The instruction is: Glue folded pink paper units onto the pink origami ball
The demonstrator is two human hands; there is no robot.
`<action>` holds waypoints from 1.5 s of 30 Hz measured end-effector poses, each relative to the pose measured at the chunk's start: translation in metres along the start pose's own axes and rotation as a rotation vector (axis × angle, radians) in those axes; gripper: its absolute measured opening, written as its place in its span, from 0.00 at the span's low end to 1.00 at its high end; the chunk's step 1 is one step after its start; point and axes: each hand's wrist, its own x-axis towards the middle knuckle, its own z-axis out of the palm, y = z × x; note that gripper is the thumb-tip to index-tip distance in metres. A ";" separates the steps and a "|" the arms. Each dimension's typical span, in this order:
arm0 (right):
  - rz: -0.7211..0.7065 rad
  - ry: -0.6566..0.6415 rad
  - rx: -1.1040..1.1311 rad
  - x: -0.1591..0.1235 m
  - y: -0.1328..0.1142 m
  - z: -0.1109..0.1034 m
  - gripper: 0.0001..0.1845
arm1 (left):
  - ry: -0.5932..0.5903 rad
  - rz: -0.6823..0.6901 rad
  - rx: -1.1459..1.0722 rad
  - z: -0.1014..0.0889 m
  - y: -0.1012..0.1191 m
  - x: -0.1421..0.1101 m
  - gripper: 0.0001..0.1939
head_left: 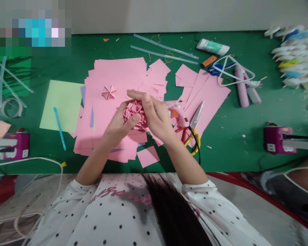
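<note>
pink folded-paper ball (133,110) held between both hands, above stacked pink paper sheets (118,73). left hand (120,122) grasps its left side, right hand (156,114) cups its right, fingers over top. white-and-green cylinder (213,47) on its side, contents not visible.

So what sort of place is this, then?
Probably a papercraft workspace, judging by the stacked pink paper sheets, the yellow-handled metal scissors and the rounded pink folded-paper piece between left hand and right hand.
</note>
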 end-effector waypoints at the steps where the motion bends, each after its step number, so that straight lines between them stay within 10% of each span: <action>1: 0.040 -0.014 0.026 0.000 -0.004 -0.004 0.31 | -0.010 -0.012 -0.031 -0.001 0.001 -0.001 0.40; 9: -0.105 -0.114 0.040 -0.003 -0.012 -0.031 0.21 | 0.041 -0.114 -0.170 -0.006 0.019 0.000 0.28; 45: -0.163 0.064 -0.047 -0.011 -0.009 -0.016 0.21 | -0.050 -0.032 -0.095 0.000 0.024 -0.005 0.35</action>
